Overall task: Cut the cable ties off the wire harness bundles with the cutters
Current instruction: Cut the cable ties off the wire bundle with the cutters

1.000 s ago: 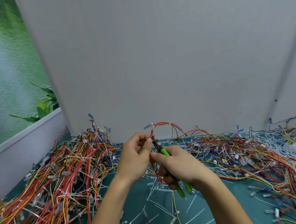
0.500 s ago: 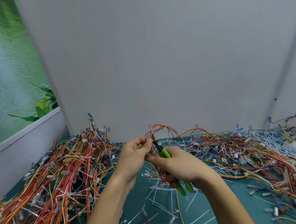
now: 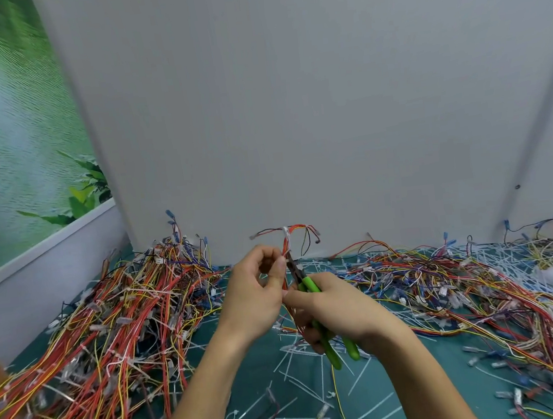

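1. Holding a thin wire harness bundle [image 3: 285, 247] upright, the left hand [image 3: 255, 297] pinches it between thumb and curled fingers just left of the cutters' nose. I judge that this steadies the wires so the blades can find a tie.
2. The right hand [image 3: 342, 311] wraps its fingers round the green handles of the cutters [image 3: 307, 283]. The two handle ends stick out below the palm, slightly apart. The dark nose points up and lies against the bundle.
3. A white cable tie [image 3: 286, 237] binds the bundle just above the cutters' nose, and loose wire ends fan out over it. The blades sit below that tie, and I cannot tell whether they are closed on anything, because the left thumb hides the tips.
4. Left of the cutters lies a big heap of harnesses [image 3: 110, 329], mostly red and yellow, and right of the cutters a second heap [image 3: 446, 280] spreads flatter.
5. Below the cutters, white cut tie offcuts [image 3: 303, 380] litter the teal mat [image 3: 250, 365], so plenty of cutting seems done, with much apparently left.
6. The next snip probably calls for slipping one blade under the tie alone, to spare the insulation.
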